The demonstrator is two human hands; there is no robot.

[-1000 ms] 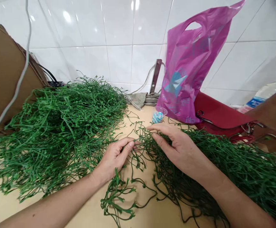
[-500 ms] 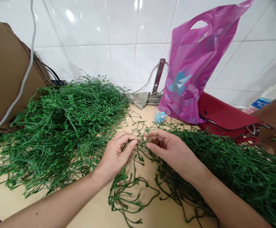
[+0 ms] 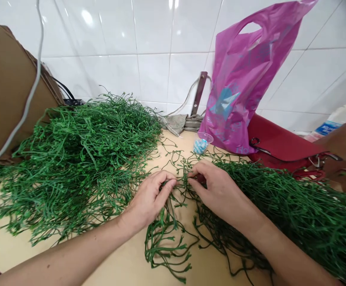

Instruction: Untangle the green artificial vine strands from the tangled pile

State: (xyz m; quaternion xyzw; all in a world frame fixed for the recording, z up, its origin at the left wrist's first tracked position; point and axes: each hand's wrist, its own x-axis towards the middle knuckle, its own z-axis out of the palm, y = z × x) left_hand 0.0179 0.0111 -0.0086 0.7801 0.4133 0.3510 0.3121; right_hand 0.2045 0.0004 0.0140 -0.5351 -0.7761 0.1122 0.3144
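Two heaps of artificial green vine lie on a pale wooden table (image 3: 113,262), one large heap (image 3: 80,159) at left and another (image 3: 298,210) at right. My left hand (image 3: 150,198) and my right hand (image 3: 217,194) meet in the middle, each pinching thin dark-green strands (image 3: 181,182) between fingers and thumb. Those strands are tangled, so I cannot trace each one. Below my hands, a loose bunch of vine ends (image 3: 167,246) hangs down onto the tabletop.
A pink plastic bag (image 3: 238,83) and a red handbag (image 3: 280,143) stand beyond my right hand. A clear cup (image 3: 201,145) holding blue-and-white pieces sits by the bag. Brown cardboard (image 3: 8,87) and a white cable (image 3: 31,95) are at far left, before a white tiled wall (image 3: 101,31).
My hands have drawn closer together over the strands. The loose bunch of vine ends has shifted right across the table, and the view has moved slightly.
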